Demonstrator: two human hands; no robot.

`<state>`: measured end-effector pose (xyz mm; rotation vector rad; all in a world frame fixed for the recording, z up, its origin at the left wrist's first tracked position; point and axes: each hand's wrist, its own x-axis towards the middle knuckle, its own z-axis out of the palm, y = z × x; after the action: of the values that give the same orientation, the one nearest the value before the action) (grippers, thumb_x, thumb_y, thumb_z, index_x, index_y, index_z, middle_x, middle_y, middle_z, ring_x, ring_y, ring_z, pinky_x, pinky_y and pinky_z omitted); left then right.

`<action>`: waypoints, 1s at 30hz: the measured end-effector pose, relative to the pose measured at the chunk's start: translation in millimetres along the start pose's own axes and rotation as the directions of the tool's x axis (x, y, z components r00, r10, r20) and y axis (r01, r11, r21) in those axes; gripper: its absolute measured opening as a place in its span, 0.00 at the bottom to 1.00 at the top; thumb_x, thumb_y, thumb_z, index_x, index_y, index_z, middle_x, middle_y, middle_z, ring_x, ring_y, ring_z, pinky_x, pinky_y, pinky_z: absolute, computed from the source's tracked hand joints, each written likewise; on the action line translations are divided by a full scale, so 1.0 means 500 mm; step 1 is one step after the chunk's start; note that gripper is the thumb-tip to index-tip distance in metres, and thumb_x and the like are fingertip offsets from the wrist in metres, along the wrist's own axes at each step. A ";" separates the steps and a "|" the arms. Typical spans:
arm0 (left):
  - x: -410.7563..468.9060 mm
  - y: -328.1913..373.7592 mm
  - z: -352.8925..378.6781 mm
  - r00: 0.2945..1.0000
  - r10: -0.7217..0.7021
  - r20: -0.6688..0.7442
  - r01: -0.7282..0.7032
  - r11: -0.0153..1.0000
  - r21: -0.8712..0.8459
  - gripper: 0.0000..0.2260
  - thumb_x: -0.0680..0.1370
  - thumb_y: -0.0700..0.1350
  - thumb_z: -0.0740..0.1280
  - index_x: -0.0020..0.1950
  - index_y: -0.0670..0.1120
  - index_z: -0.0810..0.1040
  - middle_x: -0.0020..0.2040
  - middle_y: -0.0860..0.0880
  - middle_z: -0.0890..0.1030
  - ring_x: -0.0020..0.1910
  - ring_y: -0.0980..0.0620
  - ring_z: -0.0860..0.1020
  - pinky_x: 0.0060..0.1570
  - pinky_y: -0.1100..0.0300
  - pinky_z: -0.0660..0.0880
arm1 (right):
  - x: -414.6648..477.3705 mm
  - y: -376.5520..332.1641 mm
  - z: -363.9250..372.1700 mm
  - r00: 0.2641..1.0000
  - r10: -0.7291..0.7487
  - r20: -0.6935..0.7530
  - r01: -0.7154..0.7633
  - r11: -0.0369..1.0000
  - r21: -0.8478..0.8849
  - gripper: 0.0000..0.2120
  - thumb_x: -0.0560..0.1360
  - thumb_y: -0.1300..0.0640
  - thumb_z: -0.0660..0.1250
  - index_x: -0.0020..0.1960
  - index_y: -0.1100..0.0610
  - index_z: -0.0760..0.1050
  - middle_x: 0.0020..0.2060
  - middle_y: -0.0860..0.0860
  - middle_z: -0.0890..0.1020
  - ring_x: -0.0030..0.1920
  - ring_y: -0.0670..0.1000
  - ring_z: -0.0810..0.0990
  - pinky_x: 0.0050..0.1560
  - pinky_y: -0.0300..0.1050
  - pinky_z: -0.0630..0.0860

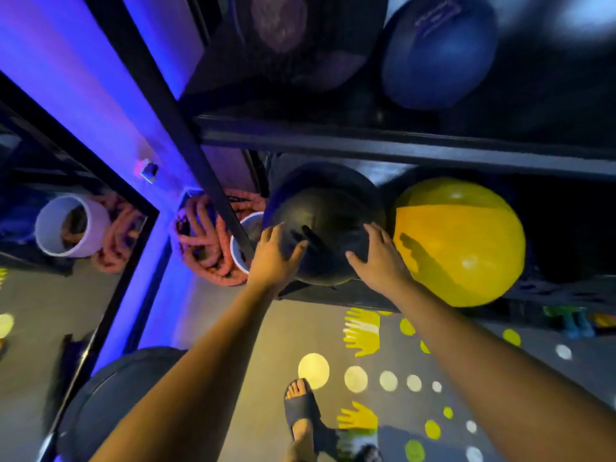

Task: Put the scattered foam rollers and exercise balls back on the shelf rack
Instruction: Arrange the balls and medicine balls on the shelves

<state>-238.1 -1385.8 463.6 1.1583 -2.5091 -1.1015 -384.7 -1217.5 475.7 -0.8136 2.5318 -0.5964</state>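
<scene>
Left hand and right hand, fingers straight, pressed either side of the dark ball at frame centre, on the lower shelf just beyond them, beside the yellow ball.

- Gym or fitness studio, indoors.
- Black shelf rack holds exercise balls: yellow ball, blue ball, black ball.
- Thick coiled rope beside the rack.
- Floor printed with yellow handprints and dots.
- Wall mirror at left, blue-violet lighting.
</scene>
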 end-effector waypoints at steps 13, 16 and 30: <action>0.252 -0.076 0.114 0.984 -0.028 -0.177 0.011 0.995 -0.094 0.41 0.71 0.78 0.62 0.79 0.58 0.64 0.73 0.44 0.73 0.73 0.42 0.72 0.70 0.45 0.71 | 0.299 0.046 0.028 0.996 -0.052 -0.071 0.045 0.994 -0.098 0.53 0.69 0.27 0.68 0.83 0.52 0.51 0.82 0.54 0.56 0.79 0.58 0.59 0.77 0.55 0.62; 0.262 -0.084 0.140 0.962 -0.096 -0.254 0.059 0.987 -0.151 0.34 0.78 0.67 0.65 0.78 0.49 0.66 0.69 0.40 0.76 0.70 0.41 0.73 0.68 0.50 0.70 | 0.380 0.035 0.008 0.995 0.019 -0.102 -0.006 0.992 0.126 0.48 0.69 0.30 0.71 0.81 0.49 0.58 0.78 0.50 0.66 0.77 0.54 0.65 0.75 0.49 0.65; 0.161 -0.064 0.337 0.900 -0.319 0.297 0.420 0.816 -0.396 0.26 0.70 0.71 0.70 0.45 0.47 0.84 0.43 0.51 0.87 0.48 0.49 0.85 0.55 0.53 0.80 | 0.486 0.048 0.044 0.952 0.023 -0.305 0.040 0.979 0.199 0.27 0.85 0.42 0.52 0.82 0.51 0.56 0.81 0.58 0.57 0.79 0.61 0.59 0.77 0.53 0.58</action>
<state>-346.2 -1363.5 309.4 1.4776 -2.0156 -1.8875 -565.3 -1356.2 384.5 -0.7033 2.6804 -1.0379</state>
